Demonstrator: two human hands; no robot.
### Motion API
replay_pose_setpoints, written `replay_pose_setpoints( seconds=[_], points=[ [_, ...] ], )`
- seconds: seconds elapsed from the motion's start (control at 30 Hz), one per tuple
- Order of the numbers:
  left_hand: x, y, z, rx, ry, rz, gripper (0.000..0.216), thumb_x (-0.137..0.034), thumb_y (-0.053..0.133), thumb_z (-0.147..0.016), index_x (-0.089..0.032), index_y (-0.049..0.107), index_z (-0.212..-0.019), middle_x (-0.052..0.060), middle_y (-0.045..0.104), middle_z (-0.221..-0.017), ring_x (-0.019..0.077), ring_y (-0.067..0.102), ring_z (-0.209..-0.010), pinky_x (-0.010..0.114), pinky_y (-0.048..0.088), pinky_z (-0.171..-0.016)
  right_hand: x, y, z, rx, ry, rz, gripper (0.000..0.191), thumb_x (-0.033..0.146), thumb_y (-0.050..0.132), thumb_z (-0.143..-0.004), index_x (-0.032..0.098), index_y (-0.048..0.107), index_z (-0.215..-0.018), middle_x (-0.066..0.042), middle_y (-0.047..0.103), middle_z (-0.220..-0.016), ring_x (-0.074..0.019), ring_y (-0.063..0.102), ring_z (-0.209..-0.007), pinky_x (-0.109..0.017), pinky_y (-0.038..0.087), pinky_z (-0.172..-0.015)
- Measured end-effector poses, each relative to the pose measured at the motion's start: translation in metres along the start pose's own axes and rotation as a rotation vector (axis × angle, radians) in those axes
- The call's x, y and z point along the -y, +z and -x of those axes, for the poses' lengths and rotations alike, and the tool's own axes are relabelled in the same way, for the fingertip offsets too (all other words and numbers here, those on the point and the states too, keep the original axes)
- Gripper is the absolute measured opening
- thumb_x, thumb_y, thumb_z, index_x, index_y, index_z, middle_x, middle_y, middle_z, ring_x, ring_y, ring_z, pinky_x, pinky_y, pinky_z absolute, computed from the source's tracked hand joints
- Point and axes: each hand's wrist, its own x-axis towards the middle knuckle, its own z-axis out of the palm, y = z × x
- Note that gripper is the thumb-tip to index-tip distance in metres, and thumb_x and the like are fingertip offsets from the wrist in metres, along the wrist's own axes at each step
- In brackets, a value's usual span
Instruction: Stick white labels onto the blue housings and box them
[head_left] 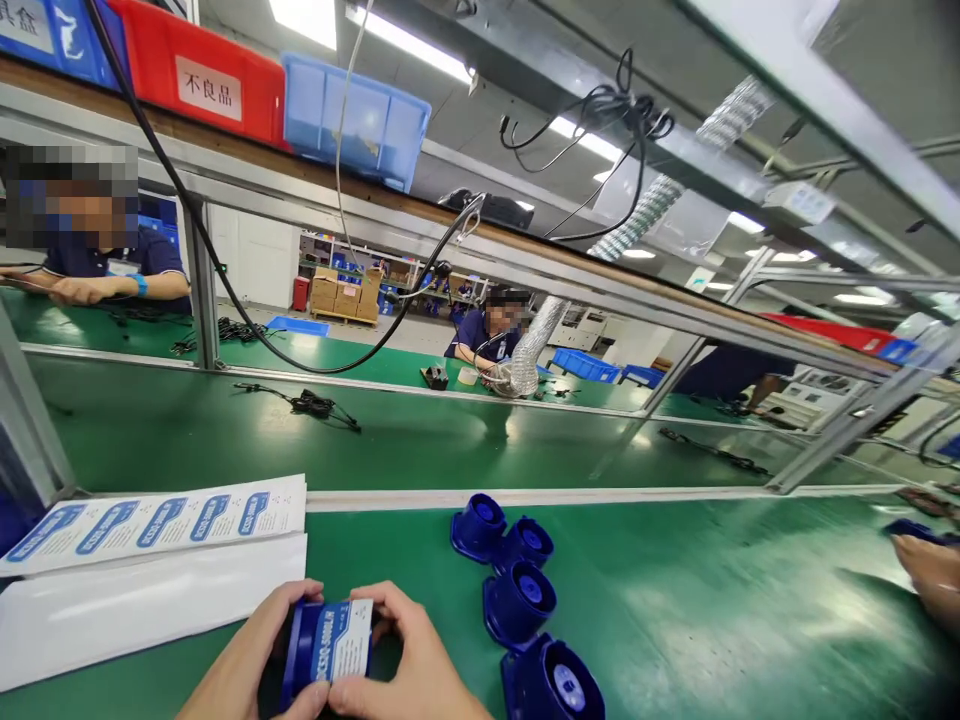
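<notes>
A blue round plastic housing [301,648] with a blue-and-white printed label [346,640] on its curved side is held low over the green bench. My left hand [259,655] wraps its left side, thumb at the lower edge. On the other side my right hand [409,660] grips it, with the thumb pressed on the lower part of the label and the fingers over the top. Several similar blue housings [529,600] stand in a slanting row to the right of my right hand. Left of my hands lies a sheet of printed labels [161,525], with white backing paper [150,610] before it.
A metal frame carries a shelf with a red bin [206,75] and a light-blue bin [356,115]. Black cable [315,402] lies on the strip behind the bench [712,580]. Co-workers sit across, and another person's hand [930,575] is at the right edge.
</notes>
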Motion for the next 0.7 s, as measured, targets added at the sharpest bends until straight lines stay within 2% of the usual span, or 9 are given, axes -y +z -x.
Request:
replay_pose_setpoints(
  seconds=[0.07,0.13,0.2,0.4,0.7],
  points=[
    [-0.008,-0.007,-0.002,0.066,0.032,-0.082,0.056,-0.037,0.076,-0.088,-0.033,0.057,-0.141,0.008,0.073,-0.135,0.0324,0.073,-0.122,0.042,0.063,-0.107,0.004,0.002,0.001,0.015,-0.055,-0.044,0.075,0.035,0.1,-0.057,0.023,0.071,-0.125,-0.009,0.077,-0.121,-0.0312,0.069,-0.108,-0.043,0.052,-0.099],
    [-0.019,-0.013,-0.006,0.19,0.072,-0.124,0.056,-0.03,0.075,-0.087,-0.03,0.054,-0.14,0.009,0.072,-0.132,0.0302,0.073,-0.117,0.042,0.064,-0.104,0.009,0.002,0.002,0.038,-0.079,-0.078,0.067,0.032,0.099,-0.062,0.022,0.071,-0.121,-0.01,0.078,-0.123,-0.0315,0.07,-0.113,-0.044,0.051,-0.103],
    [-0.029,-0.018,-0.011,0.234,0.081,-0.135,0.054,-0.026,0.075,-0.086,-0.027,0.054,-0.135,0.009,0.071,-0.128,0.0291,0.072,-0.113,0.042,0.063,-0.101,0.014,0.001,0.001,0.055,-0.07,-0.094,0.061,0.031,0.099,-0.064,0.022,0.072,-0.117,-0.01,0.079,-0.124,-0.0321,0.071,-0.116,-0.046,0.05,-0.106],
    [-0.039,-0.02,-0.018,0.233,0.09,-0.122,0.051,-0.026,0.077,-0.082,-0.024,0.055,-0.127,0.01,0.07,-0.121,0.0284,0.07,-0.107,0.041,0.061,-0.095,0.02,-0.002,0.0,0.114,-0.024,-0.141,0.057,0.036,0.099,-0.068,0.023,0.07,-0.115,-0.011,0.08,-0.129,-0.0325,0.075,-0.118,-0.048,0.053,-0.108],
    [-0.044,-0.021,-0.021,0.252,0.07,-0.092,0.049,-0.031,0.08,-0.082,-0.023,0.056,-0.124,0.009,0.07,-0.119,0.0275,0.07,-0.107,0.043,0.058,-0.096,0.022,-0.004,-0.002,0.13,0.088,-0.229,0.056,0.038,0.102,-0.062,0.023,0.067,-0.103,-0.012,0.081,-0.129,-0.0331,0.078,-0.115,-0.051,0.055,-0.108]
  ],
)
